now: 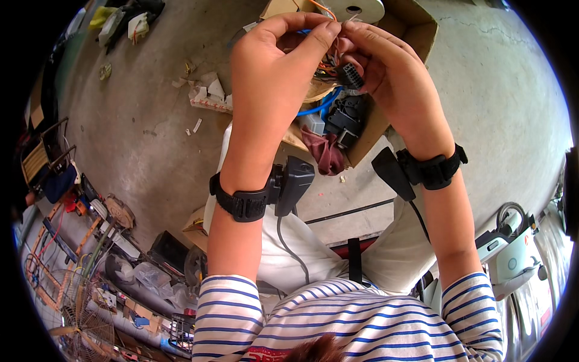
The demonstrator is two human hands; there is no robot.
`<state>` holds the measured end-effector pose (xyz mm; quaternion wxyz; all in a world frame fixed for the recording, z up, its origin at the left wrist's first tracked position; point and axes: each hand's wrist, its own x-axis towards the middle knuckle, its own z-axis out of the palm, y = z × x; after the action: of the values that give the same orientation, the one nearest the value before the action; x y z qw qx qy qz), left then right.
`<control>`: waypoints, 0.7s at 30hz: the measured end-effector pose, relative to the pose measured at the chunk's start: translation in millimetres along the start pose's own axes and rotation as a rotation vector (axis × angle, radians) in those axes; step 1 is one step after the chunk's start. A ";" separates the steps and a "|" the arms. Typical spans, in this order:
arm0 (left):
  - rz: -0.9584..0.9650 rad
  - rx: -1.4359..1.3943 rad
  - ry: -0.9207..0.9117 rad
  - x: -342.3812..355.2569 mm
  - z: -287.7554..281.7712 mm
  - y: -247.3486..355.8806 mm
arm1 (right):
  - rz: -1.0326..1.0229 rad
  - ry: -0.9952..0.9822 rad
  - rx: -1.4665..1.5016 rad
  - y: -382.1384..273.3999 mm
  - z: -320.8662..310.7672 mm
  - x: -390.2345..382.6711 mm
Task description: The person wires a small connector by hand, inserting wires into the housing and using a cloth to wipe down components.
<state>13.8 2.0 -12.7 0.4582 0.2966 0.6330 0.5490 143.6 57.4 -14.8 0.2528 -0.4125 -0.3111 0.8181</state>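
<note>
My left hand [283,57] and my right hand [386,63] meet at the top of the view, thumbs and fingertips pinched close together. Between them runs a bundle of thin coloured wires [327,71], orange, dark and pale. A black multi-pin connector [350,76] hangs from the bundle by the curled fingers of my right hand. An orange wire [321,8] rises from behind my left fingertips. What exactly the fingertips pinch is too small to make out, but both hands are closed on the wires.
Under my hands stands an open cardboard box [369,134] with a blue cable [318,109], black parts [346,116] and a maroon cloth [325,151]. A white spool [356,9] is at its far end. Torn cardboard scraps [211,90] lie left; clutter and a fan [87,320] fill the lower left.
</note>
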 end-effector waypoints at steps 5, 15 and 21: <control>-0.002 -0.015 -0.009 -1.5 -0.2 7.1 | -0.042 -0.144 -0.017 0.7 -10.4 2.9; -0.155 -0.238 -0.067 -0.9 0.9 14.9 | -0.530 -0.147 -0.713 9.8 -3.8 -5.5; -0.121 -0.290 -0.098 1.4 -2.5 -0.7 | -0.087 -0.008 -0.082 3.6 4.3 -1.3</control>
<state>11.0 2.1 -13.8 0.5586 0.2152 0.5406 0.5911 140.1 52.7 -14.7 0.2698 -0.4052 -0.3629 0.7945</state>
